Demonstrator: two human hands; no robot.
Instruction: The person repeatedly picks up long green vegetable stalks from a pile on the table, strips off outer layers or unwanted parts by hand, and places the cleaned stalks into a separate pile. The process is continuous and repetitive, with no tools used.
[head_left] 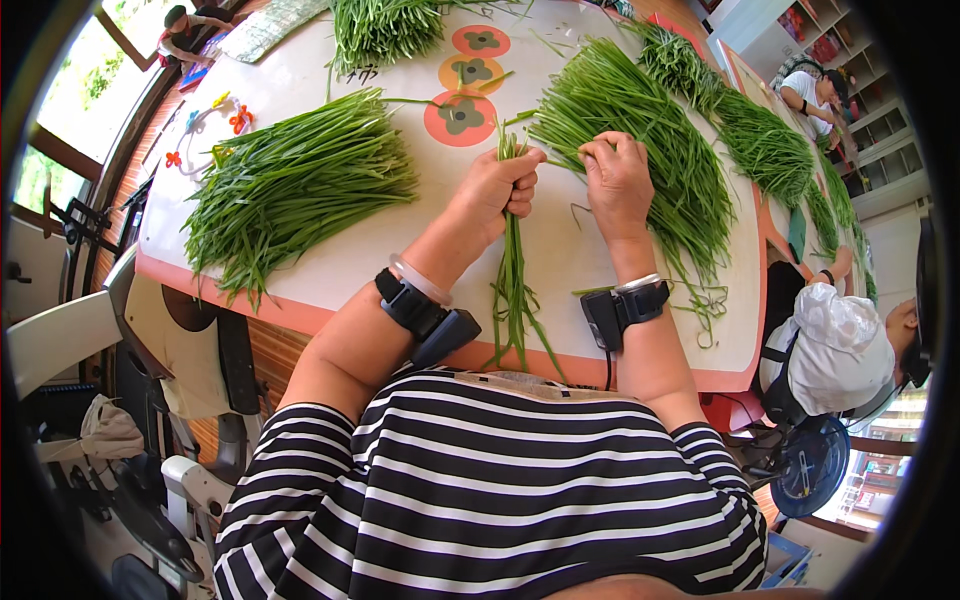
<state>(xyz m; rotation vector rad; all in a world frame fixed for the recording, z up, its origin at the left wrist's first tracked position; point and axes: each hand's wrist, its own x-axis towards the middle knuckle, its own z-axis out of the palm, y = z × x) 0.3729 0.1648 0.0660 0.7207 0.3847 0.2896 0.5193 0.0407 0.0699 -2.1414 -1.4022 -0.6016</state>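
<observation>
My left hand [497, 192] is closed in a fist round a small bunch of garlic chives [513, 270]. Their pale cut ends poke up above the fist, and the leaves hang down toward the table's near edge. Just to the right, my right hand [617, 185] pinches at a thin chive stalk, its fingertips beside the cut ends of a large chive pile [650, 120]. A second big pile of chives [300, 190] lies left of my left hand, leaf tips pointing toward the near left.
The white table [440, 235] has an orange border and flower prints. More chives [388, 30] lie at its far side and along the right [765, 150]. A beaded flower string [205, 130] lies at left. People [835, 345] sit on the right; another person [190, 35] is far left.
</observation>
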